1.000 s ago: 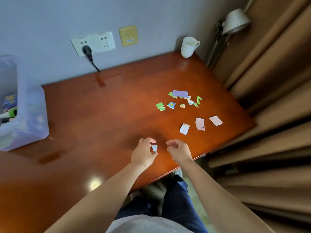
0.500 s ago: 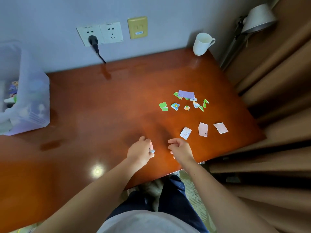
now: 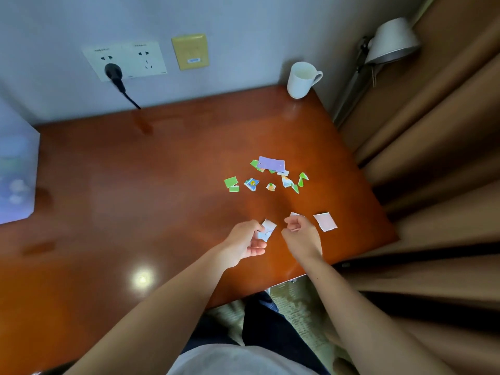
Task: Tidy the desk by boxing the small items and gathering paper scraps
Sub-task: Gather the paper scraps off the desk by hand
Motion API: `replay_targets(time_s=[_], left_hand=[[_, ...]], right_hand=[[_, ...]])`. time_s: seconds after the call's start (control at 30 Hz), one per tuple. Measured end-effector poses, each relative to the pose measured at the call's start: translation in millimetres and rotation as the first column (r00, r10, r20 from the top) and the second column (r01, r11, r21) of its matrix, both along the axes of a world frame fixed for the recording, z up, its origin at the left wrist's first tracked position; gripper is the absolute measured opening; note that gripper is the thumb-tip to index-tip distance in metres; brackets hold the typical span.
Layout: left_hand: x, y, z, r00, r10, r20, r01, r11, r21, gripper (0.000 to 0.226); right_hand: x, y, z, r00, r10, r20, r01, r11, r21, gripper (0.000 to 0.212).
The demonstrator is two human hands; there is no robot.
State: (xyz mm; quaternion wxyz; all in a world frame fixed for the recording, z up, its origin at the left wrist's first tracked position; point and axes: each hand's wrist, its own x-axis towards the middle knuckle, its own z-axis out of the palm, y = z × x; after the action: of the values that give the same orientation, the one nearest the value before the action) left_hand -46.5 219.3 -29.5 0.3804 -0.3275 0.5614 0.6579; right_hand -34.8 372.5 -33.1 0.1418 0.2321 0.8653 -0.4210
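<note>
Both hands have moved up the desk (image 3: 135, 185) since half a second ago. The left hand (image 3: 244, 243) now curls its fingers onto the white scrap (image 3: 266, 230), which lay loose ahead of it before, with the thumb spread below. The right hand (image 3: 301, 236), fingers curled, now covers most of the middle pink scrap (image 3: 294, 214); whether it grips it I can't tell. The other pink scrap (image 3: 325, 221) lies at its 2 o'clock, untouched. The coloured scraps (image 3: 271, 163) stay scattered at 12 o'clock from the hands. The plastic box (image 3: 16, 171) sits far off at 9 o'clock.
</note>
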Motion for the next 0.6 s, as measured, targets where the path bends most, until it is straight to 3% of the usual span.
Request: replay_targets(time_s=[0.1, 0.17, 0.2, 0.27, 0.3, 0.37, 0.47, 0.6], left_hand=[[-10.0, 17.8, 5.0, 0.986, 0.114, 0.120, -0.120, 0.992, 0.045, 0.016], [-13.5, 26.8, -3.2, 0.999, 0.037, -0.013, -0.038, 0.993, -0.115, 0.023], [-14.0, 30.1, -10.4, 0.987, -0.090, -0.134, 0.053, 0.964, -0.261, 0.026], [-12.9, 33.6, -21.4, 0.883, -0.388, -0.265, 0.182, 0.803, -0.568, 0.023], [-11.6, 34.6, -22.6, 0.843, -0.481, -0.239, 0.219, 0.714, -0.665, 0.018], [-10.1, 38.3, -25.3, 0.806, -0.570, -0.157, 0.249, 0.568, -0.785, 0.030], [-11.3, 46.0, -24.6, 0.777, -0.621, -0.102, 0.245, 0.448, -0.860, 0.039], [-15.1, 45.9, -27.7, 0.808, -0.583, -0.086, 0.241, 0.461, -0.854, 0.026]], right_hand=[[-12.4, 14.7, -7.1, 0.996, 0.088, -0.017, -0.085, 0.986, 0.144, 0.031], [-19.2, 22.3, -10.3, 0.989, 0.146, -0.026, -0.137, 0.965, 0.225, 0.037], [-22.2, 26.1, -12.1, 0.984, 0.178, -0.022, -0.167, 0.952, 0.256, 0.040], [-27.1, 34.0, -15.3, 0.966, 0.256, 0.016, -0.248, 0.914, 0.320, 0.045], [-29.3, 37.8, -17.1, 0.953, 0.299, 0.039, -0.293, 0.890, 0.348, 0.047], [-33.5, 44.0, -19.9, 0.925, 0.374, 0.067, -0.370, 0.846, 0.384, 0.051], [-38.6, 49.1, -22.4, 0.878, 0.471, 0.082, -0.456, 0.774, 0.439, 0.054], [-44.3, 51.4, -23.2, 0.840, 0.537, 0.078, -0.511, 0.732, 0.450, 0.040]])
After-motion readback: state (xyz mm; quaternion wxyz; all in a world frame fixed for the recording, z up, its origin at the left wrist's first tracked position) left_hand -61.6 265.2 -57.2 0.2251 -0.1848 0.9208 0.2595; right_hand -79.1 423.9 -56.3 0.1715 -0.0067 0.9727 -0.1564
